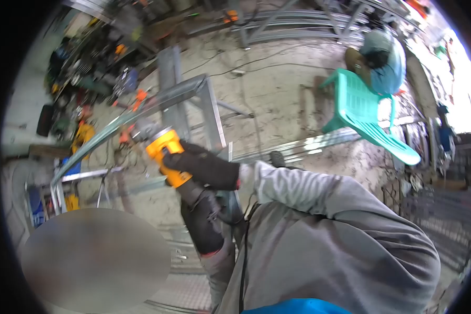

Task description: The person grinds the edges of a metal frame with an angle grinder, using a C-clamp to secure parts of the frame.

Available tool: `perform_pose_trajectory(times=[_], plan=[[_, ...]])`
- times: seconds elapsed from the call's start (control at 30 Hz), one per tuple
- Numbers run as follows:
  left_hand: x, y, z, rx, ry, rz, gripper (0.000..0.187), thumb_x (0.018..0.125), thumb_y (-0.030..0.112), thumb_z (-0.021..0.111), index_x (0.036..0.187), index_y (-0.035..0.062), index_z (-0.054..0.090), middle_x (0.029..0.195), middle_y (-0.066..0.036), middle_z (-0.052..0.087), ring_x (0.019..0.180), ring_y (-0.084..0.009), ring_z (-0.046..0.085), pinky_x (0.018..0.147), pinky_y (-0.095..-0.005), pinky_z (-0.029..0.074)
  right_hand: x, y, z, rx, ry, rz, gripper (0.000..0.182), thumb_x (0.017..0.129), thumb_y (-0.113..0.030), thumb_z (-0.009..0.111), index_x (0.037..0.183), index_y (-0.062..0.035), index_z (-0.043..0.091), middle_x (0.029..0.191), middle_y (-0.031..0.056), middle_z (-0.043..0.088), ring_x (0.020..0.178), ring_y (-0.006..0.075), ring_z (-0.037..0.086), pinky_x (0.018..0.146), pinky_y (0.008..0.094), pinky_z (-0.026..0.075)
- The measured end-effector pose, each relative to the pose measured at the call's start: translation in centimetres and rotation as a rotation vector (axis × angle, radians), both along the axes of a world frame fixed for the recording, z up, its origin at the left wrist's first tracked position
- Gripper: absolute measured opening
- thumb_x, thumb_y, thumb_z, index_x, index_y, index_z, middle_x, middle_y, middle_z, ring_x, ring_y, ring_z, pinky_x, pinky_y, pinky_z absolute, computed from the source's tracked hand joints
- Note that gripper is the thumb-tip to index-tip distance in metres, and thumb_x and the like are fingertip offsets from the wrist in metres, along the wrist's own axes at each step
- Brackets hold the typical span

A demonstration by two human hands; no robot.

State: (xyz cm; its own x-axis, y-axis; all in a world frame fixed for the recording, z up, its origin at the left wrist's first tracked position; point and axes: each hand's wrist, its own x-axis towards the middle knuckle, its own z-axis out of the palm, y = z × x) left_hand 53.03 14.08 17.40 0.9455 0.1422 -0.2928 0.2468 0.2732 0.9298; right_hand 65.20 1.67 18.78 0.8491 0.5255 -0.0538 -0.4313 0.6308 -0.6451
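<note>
Grinder (165, 149), yellow and dark, sits left of centre in the frame, its wheel end (145, 131) pointing to the upper left. Both hands are closed on it, wearing dark gloves. The right hand (209, 167) wraps the yellow body from the right; the left hand (200, 225), lower down, grips the dark rear part, though its fingers are partly hidden. The hands are close together, just below the middle of the frame.

A grey metal frame (212, 107) bends across the upper left, with one long side sloping towards the left edge. The wheel end is beside that long side; blur hides whether they touch.

Handling judgement: the two-handed hold looks sound, with both gloves behind the wheel end. The closer one, the right, is best held back on the yellow body. A firm, even grip, a steady wheel angle and light pressure would make the wheel less likely to snatch on the metal's edge. Loose sleeve cloth should be well back from the wheel.

At the upper centre, a thin cord (293, 64) crosses the floor (277, 99), a possible trip hazard. A green chair (358, 99) stands at the upper right, with another person (390, 65) just beyond it, best left out of any spark path.
</note>
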Motion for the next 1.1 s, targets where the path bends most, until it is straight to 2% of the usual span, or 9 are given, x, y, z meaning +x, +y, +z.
perform_pose_trajectory(times=[0.13,0.23,0.43,0.53,0.77,0.87,0.9,0.97,1.1], plan=[[0.2,-1.3,1.4,0.035,0.016,0.024,0.039,0.099,0.021,0.067,0.133,0.0021,0.063,0.106,-0.01,0.075,0.079,-0.022,0.076,0.065,-0.0343,0.063,-0.1,-0.2,0.2,0.061,-0.02,0.012,0.051,0.106,-0.039,0.07,0.142,-0.0053,0.056,0.116,0.0054,0.068,0.101,0.0159,0.07,0.089,0.0343,0.059],[0.3,-1.5,1.2,0.032,-0.004,0.031,0.039,0.098,0.022,0.068,0.132,0.0018,0.063,0.104,-0.009,0.074,0.079,-0.0215,0.076,0.065,-0.0337,0.062,0.1,-0.2,-0.7,0.045,-0.037,0.029,0.055,0.109,-0.036,0.068,0.15,-0.0032,0.051,0.122,0.0106,0.069,0.109,0.0198,0.072,0.101,0.0378,0.062],[0.1,-1.7,2.2,-0.021,0.032,0.018,0.038,0.096,0.02,0.07,0.128,0.0006,0.063,0.096,-0.007,0.072,0.076,-0.0191,0.073,0.066,-0.0318,0.06,-0.1,-0.3,-0.3,0.056,-0.029,0.051,0.054,0.109,-0.036,0.067,0.15,-0.0036,0.051,0.12,0.0091,0.069,0.106,0.0198,0.074,0.098,0.0359,0.061],[0.4,-2.7,2.5,-0.122,0.007,0.08,0.037,0.095,0.018,0.071,0.127,0.0003,0.063,0.093,-0.006,0.069,0.072,-0.0166,0.069,0.067,-0.0316,0.059,-0.3,-0.5,0.0,0.018,0.018,0.032,0.046,0.109,-0.037,0.067,0.143,-0.0076,0.055,0.112,0.0045,0.069,0.097,0.017,0.074,0.086,0.0335,0.061],[0.3,-2.3,1.9,-0.094,0.025,0.045,0.036,0.094,0.017,0.074,0.125,0.0028,0.065,0.092,-0.001,0.067,0.076,-0.0118,0.065,0.068,-0.0265,0.05,-0.5,-0.9,0.5,-0.031,0.033,0.016,0.047,0.107,-0.04,0.07,0.139,-0.0069,0.058,0.115,0.0067,0.07,0.099,0.018,0.073,0.087,0.0351,0.061],[0.0,-2.6,3.3,-0.127,0.081,-0.028,0.021,0.097,0.019,0.072,0.111,0.0051,0.067,0.086,0.001,0.063,0.074,-0.0104,0.059,0.067,-0.0274,0.048,-0.3,-0.6,-0.6,-0.003,0.006,0.03,0.048,0.106,-0.04,0.071,0.139,-0.0072,0.058,0.115,0.0055,0.07,0.1,0.0171,0.071,0.089,0.036,0.06],[-0.2,-1.5,1.1,-0.064,0.012,-0.06,0.015,0.099,0.019,0.069,0.105,0.0055,0.068,0.085,0.001,0.063,0.074,-0.0116,0.06,0.068,-0.0274,0.048,-0.4,-0.7,-0.9,0.002,-0.021,0.011,0.048,0.106,-0.039,0.071,0.139,-0.0072,0.057,0.115,0.005,0.069,0.101,0.0166,0.07,0.09,0.0358,0.059],[-0.3,-2.4,1.4,0.029,-0.007,-0.033,0.019,0.102,0.023,0.067,0.1,0.0043,0.069,0.083,-0.001,0.063,0.073,-0.0134,0.061,0.068,-0.0283,0.049,-0.6,-0.8,-1.3,-0.004,-0.042,-0.032,0.047,0.106,-0.038,0.071,0.139,-0.0073,0.057,0.114,0.004,0.068,0.103,0.0153,0.067,0.092,0.0347,0.057],[-0.2,-1.1,-0.5,-0.021,0.016,-0.019,0.041,0.1,0.031,0.068,0.131,0.0029,0.064,0.103,-0.009,0.074,0.078,-0.0209,0.074,0.064,-0.0345,0.059,-1.0,-1.3,-0.5,-0.01,-0.082,-0.052,0.05,0.107,-0.041,0.069,0.14,-0.0067,0.057,0.118,0.0048,0.068,0.106,0.0138,0.066,0.094,0.0342,0.056]])
